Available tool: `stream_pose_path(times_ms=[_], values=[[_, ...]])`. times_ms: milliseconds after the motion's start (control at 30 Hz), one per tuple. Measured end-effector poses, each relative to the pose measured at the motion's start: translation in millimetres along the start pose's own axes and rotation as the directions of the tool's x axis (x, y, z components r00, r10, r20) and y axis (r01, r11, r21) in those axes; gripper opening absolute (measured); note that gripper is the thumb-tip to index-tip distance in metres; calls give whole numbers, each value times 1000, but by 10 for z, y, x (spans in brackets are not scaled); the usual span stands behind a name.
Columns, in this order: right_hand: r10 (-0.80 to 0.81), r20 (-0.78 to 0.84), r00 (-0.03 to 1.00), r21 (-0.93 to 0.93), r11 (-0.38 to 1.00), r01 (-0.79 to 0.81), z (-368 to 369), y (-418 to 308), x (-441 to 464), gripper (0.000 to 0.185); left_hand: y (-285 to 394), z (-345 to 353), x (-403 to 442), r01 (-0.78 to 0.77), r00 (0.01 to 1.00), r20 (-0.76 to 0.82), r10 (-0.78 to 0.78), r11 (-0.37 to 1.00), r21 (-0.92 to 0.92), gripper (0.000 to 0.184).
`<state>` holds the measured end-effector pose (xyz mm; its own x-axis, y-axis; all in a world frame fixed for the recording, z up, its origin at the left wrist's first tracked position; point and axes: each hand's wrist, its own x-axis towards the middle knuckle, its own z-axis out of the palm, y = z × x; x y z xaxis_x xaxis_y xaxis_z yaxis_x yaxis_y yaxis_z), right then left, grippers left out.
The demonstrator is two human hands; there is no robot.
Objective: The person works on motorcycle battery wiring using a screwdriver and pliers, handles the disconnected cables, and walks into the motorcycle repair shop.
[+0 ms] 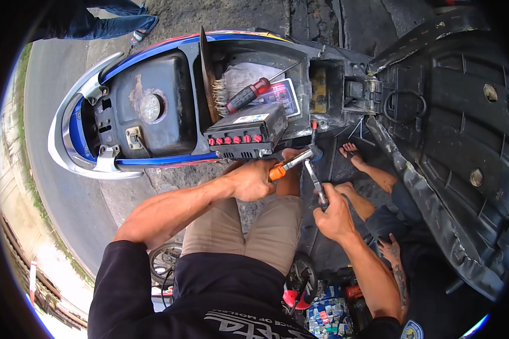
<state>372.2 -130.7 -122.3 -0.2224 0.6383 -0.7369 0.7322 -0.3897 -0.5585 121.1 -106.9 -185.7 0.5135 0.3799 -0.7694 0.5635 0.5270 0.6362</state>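
Note:
My left hand (255, 179) is closed around the orange grip (277, 172) of a metal hand tool. My right hand (336, 216) is wrapped around a metal handle (315, 178) with a dark end. The two handles meet in a V beside the motorbike's side; I cannot tell whether they form one plier-like tool or two. A dark cable piece with a red end (314, 125) sticks up at the meeting point. Close to my left hand, a black battery (247, 131) with red caps lies tilted on the open seat compartment's edge.
A red-and-black screwdriver (249, 95) and a printed card (278, 97) lie in the compartment. To the left is the fuel tank (169, 104); the raised seat (435, 135) fills the right. Another person's tattooed hand (389, 250) and feet are at lower right. Someone's leg (113, 25) shows top left.

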Motion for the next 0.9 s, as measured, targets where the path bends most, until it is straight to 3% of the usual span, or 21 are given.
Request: stream_pose_path(times_ms=[67, 100, 133, 200, 233, 300, 367, 400, 467, 500, 600, 900], values=[[-30, 23, 999, -31, 999, 31, -7, 13, 19, 42, 23, 18, -57, -67, 998, -7, 67, 991, -115, 37], [-14, 6, 1000, 32, 999, 14, 43, 48, -5, 48, 126, 39, -132, -49, 999, 10, 52, 979, -198, 29], [10, -8, 1000, 95, 995, -10, 88, 71, -55, 54, 28, 151, -58, -117, 990, 41, 136, 944, -309, 21], [45, 10, 999, 282, 958, -46, 187, 38, -168, 59, -61, 270, -12, -23, 974, 180, 135, 854, -520, 18], [36, 71, 997, 349, 935, -59, 203, 54, -211, 60, -56, 297, -3, -22, 973, 185, 138, 854, -520, 18], [19, 139, 990, 411, 908, -75, 199, 74, -269, 62, -61, 339, 12, -15, 942, 211, 262, 659, -752, 20], [-71, 352, 933, 842, 460, -283, 153, 38, -286, 68, -74, 298, 5, -2, 929, 227, 292, 618, -786, 20], [-74, 354, 932, 844, 456, -284, 129, 60, -242, 68, -75, 265, -8, 15, 913, 247, 325, 578, -816, 19], [-320, 578, 751, 816, 248, -522, 33, 150, -69, 76, -105, 220, -3, 30, 912, 260, 316, 581, -813, 20], [-406, 598, 691, 799, 245, -548, 14, 191, 39, 81, -135, 204, 10, 37, 901, 281, 330, 587, -808, 20], [-456, 595, 661, 785, 153, -601, 69, 307, 259, 78, -204, 195, 29, 96, 893, 334, 303, 596, -797, 18], [-415, 580, 701, 804, 156, -573, 175, 473, 366, 67, -259, 161, 117, 172, 824, 414, 386, 527, -832, 18]])
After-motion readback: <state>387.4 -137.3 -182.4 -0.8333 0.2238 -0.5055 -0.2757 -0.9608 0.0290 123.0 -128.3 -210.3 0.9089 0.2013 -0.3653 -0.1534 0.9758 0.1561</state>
